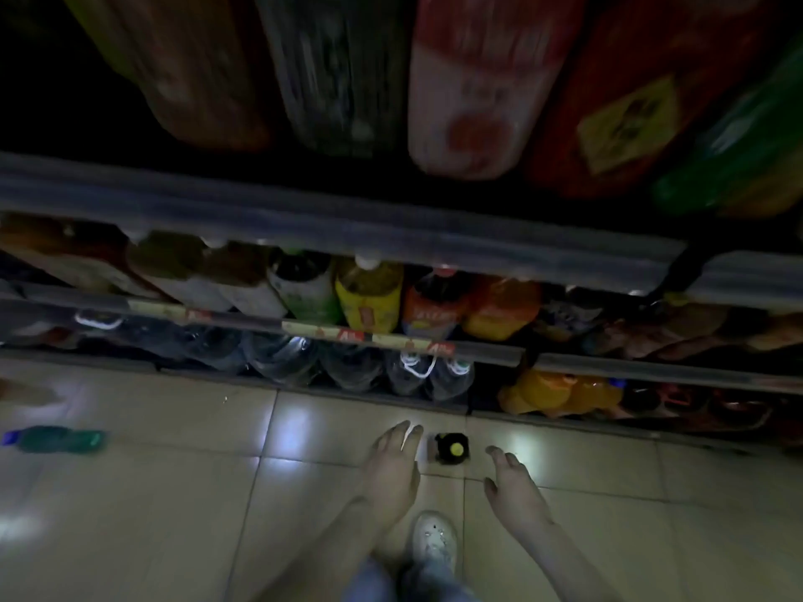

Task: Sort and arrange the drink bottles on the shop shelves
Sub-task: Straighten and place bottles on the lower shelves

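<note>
I had both hands low over the floor (174,493), one on each side of a small dark bottle (452,448) with a yellow cap. It stood upright on the tiles just in front of the bottom shelf (391,341), between the hands. I judged that flanking was meant to let either hand take it.

The left hand (393,458) was just beside the bottle. Its fingers (406,432) were straight and close together and held nothing; I could not tell whether they touched it. The right hand (515,484) hung a little apart on the far-right side, with its fingers loosely spread and empty.

A green bottle (61,439) lay on its side well off to the left, probably also waiting to be shelved. The clear water bottles (282,362) on the bottom shelf stood packed together, so I reckoned the dark bottle belonged on a higher row, among the coloured drinks. The picture was dim and blurred, and I could read no labels.
</note>
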Tool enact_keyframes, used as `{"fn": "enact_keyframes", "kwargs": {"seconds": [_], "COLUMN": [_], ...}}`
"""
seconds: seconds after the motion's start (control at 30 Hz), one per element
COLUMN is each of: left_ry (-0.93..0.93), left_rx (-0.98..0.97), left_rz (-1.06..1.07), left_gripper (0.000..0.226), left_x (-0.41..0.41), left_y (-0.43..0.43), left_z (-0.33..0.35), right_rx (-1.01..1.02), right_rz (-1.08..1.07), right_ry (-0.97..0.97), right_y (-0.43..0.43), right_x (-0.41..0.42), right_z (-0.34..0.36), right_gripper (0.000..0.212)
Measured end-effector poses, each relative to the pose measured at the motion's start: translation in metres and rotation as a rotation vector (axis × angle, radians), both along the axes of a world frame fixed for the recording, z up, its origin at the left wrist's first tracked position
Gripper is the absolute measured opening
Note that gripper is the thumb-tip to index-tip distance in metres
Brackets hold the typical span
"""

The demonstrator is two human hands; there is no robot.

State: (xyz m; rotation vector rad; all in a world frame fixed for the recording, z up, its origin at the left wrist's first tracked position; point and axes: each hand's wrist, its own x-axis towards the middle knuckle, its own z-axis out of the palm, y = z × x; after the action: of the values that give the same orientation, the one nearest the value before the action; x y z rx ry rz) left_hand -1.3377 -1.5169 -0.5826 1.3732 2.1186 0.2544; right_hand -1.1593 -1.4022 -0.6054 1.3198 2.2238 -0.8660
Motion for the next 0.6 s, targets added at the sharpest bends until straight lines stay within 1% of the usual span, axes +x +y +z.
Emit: {"fn": "enact_keyframes", "kwargs": {"seconds": [0.07, 0.2, 0.37, 0.43, 0.5, 0.6], "left_ry": [-0.006, -0.076, -0.152, -0.15, -0.154, -0.255], "left_rx": [-0.036, -0.087, -0.069, -0.061, -0.065, -0.11], "left_rz": [0.014, 0.105, 0.265, 0.286, 0.246, 0.209], "left_gripper": [0.059, 0.06, 0.063, 0.063, 0.061, 0.055], "left_x": [0.007, 0.016, 0.008, 0.003, -0.002, -0.012], "left_y": [0.003, 0.007, 0.019, 0.024, 0.027, 0.029], "left_z": [-0.051, -0.139, -0.215, -0.232, -0.245, -0.253], "right_rx": [-0.042, -0.096, -0.105, -0.089, -0.018, 0.033], "right_rz": [0.008, 0.021, 0.065, 0.042, 0.062, 0.165], "right_ry": [-0.037, -0.087, -0.15, -0.141, -0.146, -0.159], "right_y": [0.006, 0.011, 0.018, 0.024, 0.029, 0.029], "right_x": [0.003, 0.003, -0.008, -0.016, -0.023, -0.029], "right_z": [-0.059, -0.168, -0.285, -0.317, -0.333, -0.328], "right_gripper": [0.058, 0.065, 0.069, 0.062, 0.053, 0.047]}}
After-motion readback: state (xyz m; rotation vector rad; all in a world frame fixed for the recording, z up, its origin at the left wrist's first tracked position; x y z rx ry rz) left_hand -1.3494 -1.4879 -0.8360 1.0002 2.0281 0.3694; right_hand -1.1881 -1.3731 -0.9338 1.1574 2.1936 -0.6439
